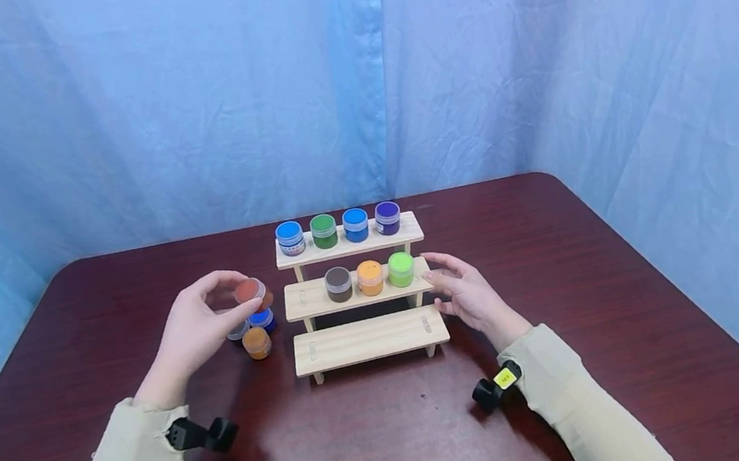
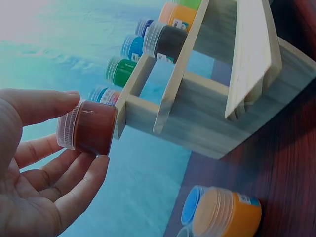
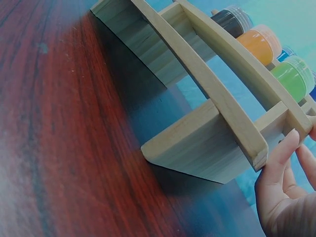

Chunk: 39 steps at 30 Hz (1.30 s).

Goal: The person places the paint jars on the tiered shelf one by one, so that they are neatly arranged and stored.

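In the head view my left hand (image 1: 196,323) pinches a red-brown paint jar (image 1: 250,291) between thumb and fingers, left of the wooden display stand (image 1: 370,341). The left wrist view shows this paint jar (image 2: 96,127) tipped on its side, its clear lid toward the palm. My right hand (image 1: 473,299) grips the right end of the stand's middle shelf, thumb (image 3: 286,153) against its edge. Dark brown (image 1: 339,287), orange (image 1: 371,280) and light green (image 1: 401,271) jars stand on that shelf. Beneath my left hand sit an ochre jar (image 1: 257,344), a blue jar (image 1: 262,321) and a dark-lidded jar (image 1: 238,332).
Along the top shelf stand a light blue jar (image 1: 290,239), a green jar (image 1: 324,232), a blue jar (image 1: 356,226) and a purple jar (image 1: 387,219). The stand rests on a dark red-brown table (image 1: 369,441). Blue curtains (image 1: 219,102) hang behind and beside it.
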Motion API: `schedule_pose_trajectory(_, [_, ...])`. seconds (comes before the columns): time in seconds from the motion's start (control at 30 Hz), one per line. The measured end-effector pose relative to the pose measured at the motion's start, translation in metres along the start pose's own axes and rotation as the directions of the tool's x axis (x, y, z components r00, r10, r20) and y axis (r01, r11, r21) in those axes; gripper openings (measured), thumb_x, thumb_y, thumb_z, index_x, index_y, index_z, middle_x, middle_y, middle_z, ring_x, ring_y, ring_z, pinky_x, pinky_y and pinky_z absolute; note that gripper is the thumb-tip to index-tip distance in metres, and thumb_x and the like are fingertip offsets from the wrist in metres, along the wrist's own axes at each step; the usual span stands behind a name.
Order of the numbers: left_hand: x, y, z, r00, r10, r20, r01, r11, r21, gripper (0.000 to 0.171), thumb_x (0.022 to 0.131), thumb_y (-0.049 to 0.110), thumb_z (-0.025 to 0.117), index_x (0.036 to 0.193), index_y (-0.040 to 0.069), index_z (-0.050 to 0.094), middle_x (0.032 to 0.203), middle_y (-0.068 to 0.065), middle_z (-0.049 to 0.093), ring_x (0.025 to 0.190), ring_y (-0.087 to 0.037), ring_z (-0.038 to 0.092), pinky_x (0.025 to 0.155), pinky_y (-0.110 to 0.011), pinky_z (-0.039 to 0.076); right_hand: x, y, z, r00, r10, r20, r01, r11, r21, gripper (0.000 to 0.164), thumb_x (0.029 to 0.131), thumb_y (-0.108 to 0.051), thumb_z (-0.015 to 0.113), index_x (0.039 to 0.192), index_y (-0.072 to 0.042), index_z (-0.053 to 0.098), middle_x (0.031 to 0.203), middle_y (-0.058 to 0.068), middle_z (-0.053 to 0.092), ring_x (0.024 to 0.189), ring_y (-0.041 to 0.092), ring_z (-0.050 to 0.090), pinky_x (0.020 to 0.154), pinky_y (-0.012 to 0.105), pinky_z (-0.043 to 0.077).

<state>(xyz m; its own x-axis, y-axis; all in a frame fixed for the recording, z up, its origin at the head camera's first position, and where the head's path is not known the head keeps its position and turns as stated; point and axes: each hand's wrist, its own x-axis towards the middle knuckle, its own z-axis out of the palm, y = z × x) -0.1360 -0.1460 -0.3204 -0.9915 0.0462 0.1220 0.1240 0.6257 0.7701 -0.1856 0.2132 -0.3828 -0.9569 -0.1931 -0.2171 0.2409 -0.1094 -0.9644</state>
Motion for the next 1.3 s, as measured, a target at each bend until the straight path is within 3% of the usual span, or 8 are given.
schedule_pose_trajectory(0.33, [0.002, 0.007, 0.014, 0.999, 0.031, -0.025, -0.031, 0.999, -0.032, 0.037, 0.084, 0.033, 0.071, 0.113, 0.011, 0.061, 0.111, -0.008, 0.064, 0.095, -0.023, 0.065, 0.078, -0.032, 0.051, 0.000, 0.000, 0.000, 1.000, -0.003, 0.006, 0.003, 1.000, 0.012, 0.049, 0.097, -0.007, 0.048, 0.144, -0.005, 0.032, 0.096, -0.005, 0.053, 0.070, 0.005, 0.048, 0.057, 0.015, 0.044])
schedule_pose_trajectory(0.6, [0.006, 0.012, 0.032, 0.994, 0.089, -0.055, -0.094, 0.992, -0.085, 0.033, 0.083, 0.016, 0.072, 0.113, 0.007, 0.062, 0.107, -0.009, 0.063, 0.091, -0.022, 0.065, 0.077, -0.020, 0.053, 0.000, 0.000, 0.000, 1.000, 0.002, 0.005, -0.002, 1.000, 0.014, 0.049, 0.097, -0.008, 0.048, 0.144, -0.006, 0.032, 0.096, -0.005, 0.053, 0.071, 0.006, 0.048, 0.057, 0.015, 0.045])
schedule_pose_trajectory(0.93, [0.012, 0.017, 0.045, 0.993, 0.110, -0.039, -0.113, 0.990, -0.082, 0.033, 0.082, 0.017, 0.073, 0.111, 0.005, 0.062, 0.107, -0.011, 0.063, 0.092, -0.023, 0.063, 0.081, -0.035, 0.057, 0.000, 0.000, 0.000, 1.000, 0.008, 0.005, -0.008, 1.000, -0.001, 0.052, 0.097, -0.010, 0.049, 0.146, -0.006, 0.030, 0.101, -0.003, 0.052, 0.074, 0.007, 0.049, 0.058, 0.016, 0.045])
schedule_pose_trajectory(1.3, [0.017, 0.017, 0.051, 0.993, 0.121, -0.013, -0.122, 0.992, -0.035, 0.033, 0.082, 0.014, 0.074, 0.111, 0.004, 0.062, 0.109, -0.012, 0.061, 0.095, -0.024, 0.063, 0.081, -0.036, 0.057, 0.002, 0.000, -0.001, 1.000, 0.002, 0.011, -0.002, 1.000, -0.014, 0.052, 0.097, -0.010, 0.049, 0.146, -0.006, 0.029, 0.102, -0.003, 0.050, 0.074, 0.007, 0.049, 0.059, 0.016, 0.045])
